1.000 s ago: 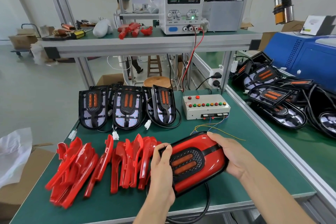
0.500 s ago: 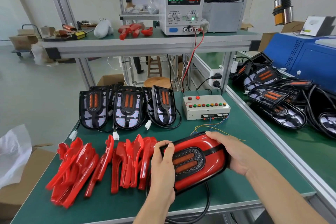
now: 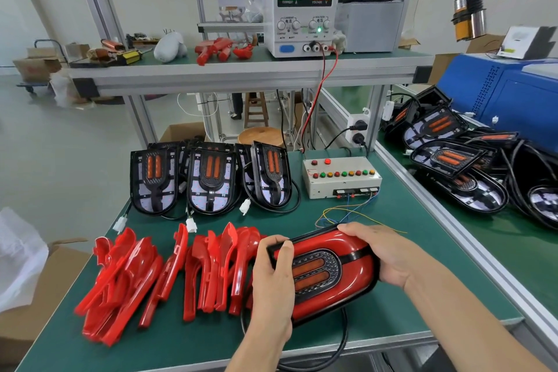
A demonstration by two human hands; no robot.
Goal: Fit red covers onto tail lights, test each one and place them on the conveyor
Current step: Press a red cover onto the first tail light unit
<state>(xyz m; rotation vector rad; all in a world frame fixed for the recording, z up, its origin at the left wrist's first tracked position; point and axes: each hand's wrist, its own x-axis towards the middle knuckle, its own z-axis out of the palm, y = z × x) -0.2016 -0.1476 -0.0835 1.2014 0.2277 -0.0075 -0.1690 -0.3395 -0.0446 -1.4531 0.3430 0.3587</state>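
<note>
A tail light (image 3: 327, 273) with a glossy red cover on it lies sideways near the front of the green bench. My left hand (image 3: 273, 284) grips its left end, thumb pressed on the top edge. My right hand (image 3: 382, 254) clasps its right end. Its black cable (image 3: 338, 347) loops off the bench edge below. Several loose red covers (image 3: 169, 275) stand in a row to the left. Three uncovered black tail lights (image 3: 211, 180) lean upright behind them, white plugs dangling.
A beige test box (image 3: 341, 178) with coloured buttons sits behind the held light, thin wires trailing from it. A power supply (image 3: 302, 12) on the shelf reads 0.000 and 12.00. More uncovered tail lights (image 3: 459, 166) are piled on the right-hand table. Cardboard boxes sit at left.
Both hands stay on the covered tail light and have shifted it slightly; my left thumb now presses on its upper left edge.
</note>
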